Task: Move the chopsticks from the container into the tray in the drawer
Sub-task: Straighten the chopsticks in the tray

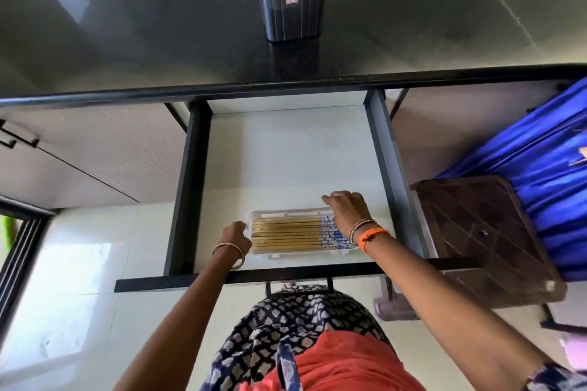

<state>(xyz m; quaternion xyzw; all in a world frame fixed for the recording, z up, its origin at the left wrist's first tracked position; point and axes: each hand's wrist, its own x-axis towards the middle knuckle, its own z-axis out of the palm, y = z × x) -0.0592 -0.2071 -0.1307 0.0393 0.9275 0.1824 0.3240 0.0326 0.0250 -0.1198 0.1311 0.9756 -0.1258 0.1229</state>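
1. The chopsticks [292, 236] lie side by side in the white tray [255, 216], near the drawer [286, 152] front.
2. My left hand [235, 236] curls on the tray's left end; my right hand [347, 209] hovers over its right end, fingers loosely bent, holding nothing.
3. Light, stiff and smooth, they'd probably roll; I'd pinch mid-length.
4. The container [290, 0] stands behind the drawer.

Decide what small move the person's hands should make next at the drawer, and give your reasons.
Probably lift both hands clear of the tray. The chopsticks already lie side by side in it, the left hand is at its left end, the right hand at its right end, and no chopsticks show above the rim of the container on the counter.
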